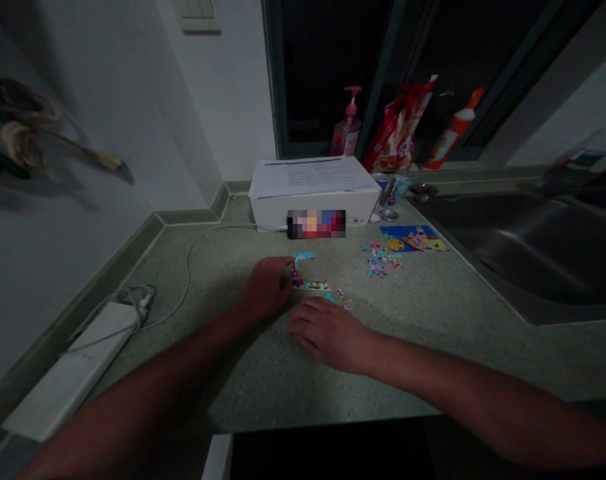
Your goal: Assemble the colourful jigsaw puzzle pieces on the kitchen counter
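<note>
A partly joined jigsaw puzzle (pixel 313 285) lies on the counter, its joined pieces forming a left side, a bottom row and a short top strip. At its left side is my left hand (pixel 267 288), thumb and forefinger closed against the edge pieces. My right hand (pixel 329 333) rests just below the bottom row with its fingers curled in; whatever is under the fingertips is hidden. A few loose puzzle pieces (pixel 345 299) lie just beyond its knuckles. Farther right is a pile of puzzle pieces (pixel 383 260), close to a colourful picture card (pixel 413 239).
A phone (pixel 316 225) on a cable leans against a white box (pixel 267 208). A power strip (pixel 77 367) lies at left. On the right is a metal sink (pixel 523 247). A pump bottle (pixel 347 130), red bag (pixel 403 127) and orange-white bottle (pixel 453 137) stand by the window.
</note>
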Tool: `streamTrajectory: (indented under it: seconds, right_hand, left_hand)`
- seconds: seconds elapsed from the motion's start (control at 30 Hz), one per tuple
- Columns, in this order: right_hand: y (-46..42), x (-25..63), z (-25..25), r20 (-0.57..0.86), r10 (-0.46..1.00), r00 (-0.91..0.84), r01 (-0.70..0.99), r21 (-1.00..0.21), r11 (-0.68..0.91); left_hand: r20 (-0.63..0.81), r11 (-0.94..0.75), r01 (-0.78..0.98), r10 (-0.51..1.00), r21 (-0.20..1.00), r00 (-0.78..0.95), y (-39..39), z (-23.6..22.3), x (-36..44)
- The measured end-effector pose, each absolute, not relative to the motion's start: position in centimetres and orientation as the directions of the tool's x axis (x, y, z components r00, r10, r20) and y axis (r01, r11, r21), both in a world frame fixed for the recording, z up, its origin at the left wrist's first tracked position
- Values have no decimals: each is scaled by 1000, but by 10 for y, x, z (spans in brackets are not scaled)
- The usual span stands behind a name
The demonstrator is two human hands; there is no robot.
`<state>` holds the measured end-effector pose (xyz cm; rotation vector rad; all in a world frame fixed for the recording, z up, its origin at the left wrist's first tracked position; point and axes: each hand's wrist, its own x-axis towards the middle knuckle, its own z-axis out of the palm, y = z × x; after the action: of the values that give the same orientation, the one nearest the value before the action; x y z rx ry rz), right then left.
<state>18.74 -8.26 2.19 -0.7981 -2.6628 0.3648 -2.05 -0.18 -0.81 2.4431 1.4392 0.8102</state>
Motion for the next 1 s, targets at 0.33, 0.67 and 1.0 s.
streamTrajectory:
  seconds: [0.33, 0.67, 1.0]
  right_hand:
    - [-79, 192, 18, 268, 551, -791, 471, -309, 826]
    - [-48, 234, 47, 346, 683, -643, 588, -350, 730]
    - [-53, 230, 43, 253, 625, -738, 532, -351, 770]
  left_hand:
    - [352, -504, 756, 857, 417, 376, -2, -8, -20]
    - [338, -505, 754, 858, 420, 387, -3, -5, -20]
    - [335, -496, 762, 863, 417, 379, -3, -6, -20]
